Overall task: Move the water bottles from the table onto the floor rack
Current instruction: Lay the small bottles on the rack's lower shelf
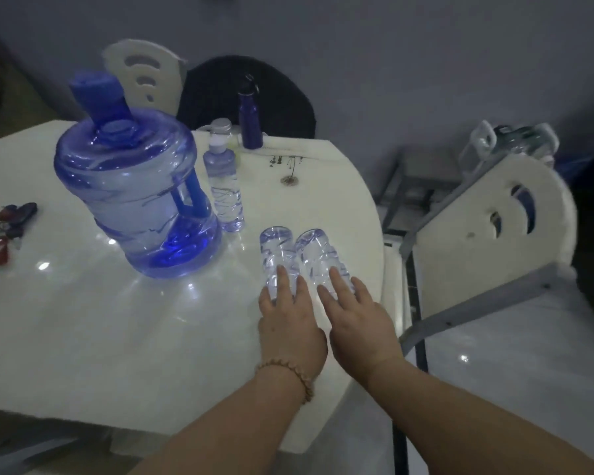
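Barely begun, judging by the table. Under the left hand (290, 323) and right hand (357, 325), fingers fairly straight and slightly spread, thumbs hidden: one clear bottle apiece, left bottle (275, 246) and right bottle (314, 248), lying side by side on the table (151, 337) near its edge, bases pointing away. Just beyond the left fingertips, upright and untouched: a capped small bottle (224, 190). Left of that, a big blue jug (134, 197); further off, a dark flask (250, 126). Right of the right fingers, probably blocking the direct path: a white chair (477, 241). Behind it, the grey rack (412, 186), topped with blurred clear containers (511, 142).
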Available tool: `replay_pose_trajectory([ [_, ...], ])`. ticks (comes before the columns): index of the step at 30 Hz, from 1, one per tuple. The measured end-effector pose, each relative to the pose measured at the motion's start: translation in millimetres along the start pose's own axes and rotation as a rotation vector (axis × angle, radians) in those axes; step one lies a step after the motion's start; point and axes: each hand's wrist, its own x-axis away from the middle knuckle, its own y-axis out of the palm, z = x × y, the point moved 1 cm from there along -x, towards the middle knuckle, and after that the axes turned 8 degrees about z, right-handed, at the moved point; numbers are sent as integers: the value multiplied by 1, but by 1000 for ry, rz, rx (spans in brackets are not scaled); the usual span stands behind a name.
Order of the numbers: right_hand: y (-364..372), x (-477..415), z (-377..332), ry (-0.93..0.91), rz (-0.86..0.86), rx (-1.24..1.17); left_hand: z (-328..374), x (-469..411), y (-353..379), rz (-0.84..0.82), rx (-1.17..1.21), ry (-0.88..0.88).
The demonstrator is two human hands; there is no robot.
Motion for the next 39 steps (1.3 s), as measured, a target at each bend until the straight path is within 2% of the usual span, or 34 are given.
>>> replay_pose_trajectory([
  [5, -92, 5, 71, 83, 231, 46, 110, -20, -53, 208, 61, 167],
  [8, -155, 34, 140, 163, 397, 50, 199, -13, -79, 336, 105, 312],
  [11, -201, 75, 215, 199, 434, 131, 293, 9, -89, 504, 140, 523],
  [12, -213, 91, 239, 214, 445, 166, 322, 15, -86, 513, 126, 574],
  [15, -243, 141, 315, 292, 486, 201, 412, 32, -65, 420, 75, 624],
  [19, -263, 194, 391, 370, 461, 211, 505, 55, -37, 374, 161, 641],
  [24, -262, 224, 451, 461, 448, 124, 570, 67, -1, 249, 204, 606],
  [33, -202, 198, 566, 532, 314, 45, 646, 20, 91, 212, 77, 758],
  [39, -140, 134, 662, 563, 197, 33, 693, -65, 180, -100, 176, 561],
])
